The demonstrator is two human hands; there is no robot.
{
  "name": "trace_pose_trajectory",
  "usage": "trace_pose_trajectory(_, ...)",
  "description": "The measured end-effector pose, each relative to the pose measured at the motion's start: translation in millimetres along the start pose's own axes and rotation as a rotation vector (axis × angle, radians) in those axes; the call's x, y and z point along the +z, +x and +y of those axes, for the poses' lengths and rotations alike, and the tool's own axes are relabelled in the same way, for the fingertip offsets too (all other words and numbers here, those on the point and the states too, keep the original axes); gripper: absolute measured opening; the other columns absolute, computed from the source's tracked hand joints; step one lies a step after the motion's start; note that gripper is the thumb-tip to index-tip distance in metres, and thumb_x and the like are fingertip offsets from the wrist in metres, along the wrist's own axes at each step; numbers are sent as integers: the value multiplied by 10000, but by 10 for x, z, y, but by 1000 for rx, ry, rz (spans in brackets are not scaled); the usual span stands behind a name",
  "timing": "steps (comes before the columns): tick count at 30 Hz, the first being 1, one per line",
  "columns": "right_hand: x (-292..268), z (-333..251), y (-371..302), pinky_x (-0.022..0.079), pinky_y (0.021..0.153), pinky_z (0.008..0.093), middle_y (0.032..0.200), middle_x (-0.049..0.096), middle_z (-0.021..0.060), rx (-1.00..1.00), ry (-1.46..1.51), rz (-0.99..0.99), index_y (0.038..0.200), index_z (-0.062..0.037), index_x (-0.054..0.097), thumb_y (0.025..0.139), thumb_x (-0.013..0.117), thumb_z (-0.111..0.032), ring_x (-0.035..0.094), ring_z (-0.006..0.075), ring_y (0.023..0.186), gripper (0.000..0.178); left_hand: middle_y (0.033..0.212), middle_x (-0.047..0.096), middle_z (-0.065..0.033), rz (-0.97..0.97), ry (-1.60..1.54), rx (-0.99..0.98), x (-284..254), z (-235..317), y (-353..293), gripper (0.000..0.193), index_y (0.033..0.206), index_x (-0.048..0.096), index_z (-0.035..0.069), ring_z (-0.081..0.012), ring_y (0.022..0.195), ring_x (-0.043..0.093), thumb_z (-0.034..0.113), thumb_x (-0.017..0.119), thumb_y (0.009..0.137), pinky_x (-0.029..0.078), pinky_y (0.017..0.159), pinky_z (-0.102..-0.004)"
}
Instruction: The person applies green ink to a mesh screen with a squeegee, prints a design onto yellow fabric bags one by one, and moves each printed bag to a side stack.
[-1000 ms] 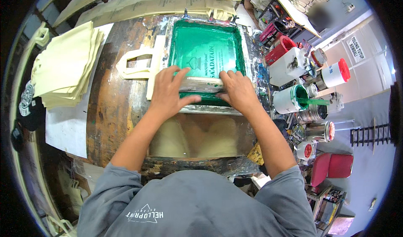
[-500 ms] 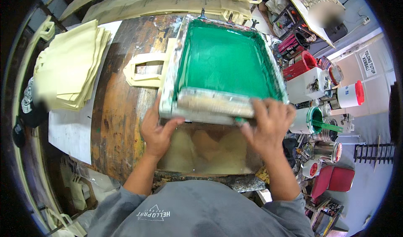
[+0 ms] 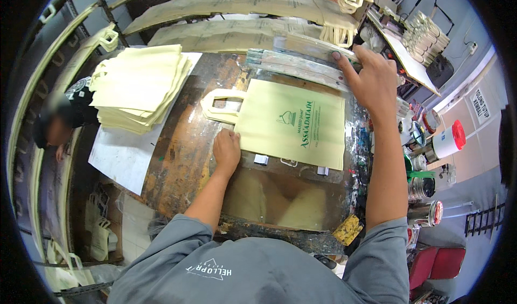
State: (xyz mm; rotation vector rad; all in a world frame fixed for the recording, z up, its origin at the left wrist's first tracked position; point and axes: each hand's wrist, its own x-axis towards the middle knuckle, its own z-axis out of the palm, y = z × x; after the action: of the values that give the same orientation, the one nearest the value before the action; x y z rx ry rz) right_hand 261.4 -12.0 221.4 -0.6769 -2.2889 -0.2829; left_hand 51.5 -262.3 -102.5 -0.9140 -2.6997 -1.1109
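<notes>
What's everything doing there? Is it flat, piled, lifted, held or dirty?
Printed bag: lying flat, green print up
Bag pile: stacked, edges uneven
Screen frame: lifted, tilted up
Wooden bar: held, at the frame
Right hand: gripping the bar
Left hand: by the bag's corner, pinch unclear
Yellow block: stained dark

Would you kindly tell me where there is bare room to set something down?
Bare room lies on the brown tabletop between the bag stack and the printed bag, and on the near end of the white sheet. Cans crowd the area beyond the right edge.
</notes>
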Motion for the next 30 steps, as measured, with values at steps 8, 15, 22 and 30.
trace_pose_trajectory(8, 62, 28, 12, 425, 876, 503, 843, 725, 162, 4, 4, -35, 885, -51, 708, 992, 567, -687, 689, 371, 899, 660, 870, 704, -179, 26, 144, 350, -498, 669, 575, 184, 1031, 622, 41, -451, 860, 674, 224, 636, 1043, 512, 818, -555)
trace_pose_trajectory(15, 42, 131, 270, 440, 891, 529, 895, 731, 206, 7, -25, -118, 865, -21, 675, 1022, 490, -700, 692, 412, 931, 722, 948, 756, -140, 85, -369, 380, -1812, 722, 1690, 260, 1061, 682, 0, -249, 853, 727, 260, 692, 1044, 556, 761, -377)
trace_pose_trajectory(22, -39, 82, 161, 392, 801, 493, 822, 678, 165, -4, -7, -63, 869, -36, 666, 1027, 543, -643, 666, 379, 891, 640, 975, 710, -22, 61, -232, 74, -3866, -1599, 2442, 355, 1137, 739, -15, -93, 861, 608, 325, 696, 1044, 499, 746, -264)
trace_pose_trajectory(30, -24, 40, 513, 469, 596, 281, 824, 723, 76, 125, -95, -318, 864, -57, 743, 1037, 321, -821, 633, 158, 702, 889, 1535, 456, -233, 88, 516, 377, -2012, -62, 1317, 916, 1545, 476, 37, -364, 1389, 403, 667, 695, 916, 297, 1170, -509)
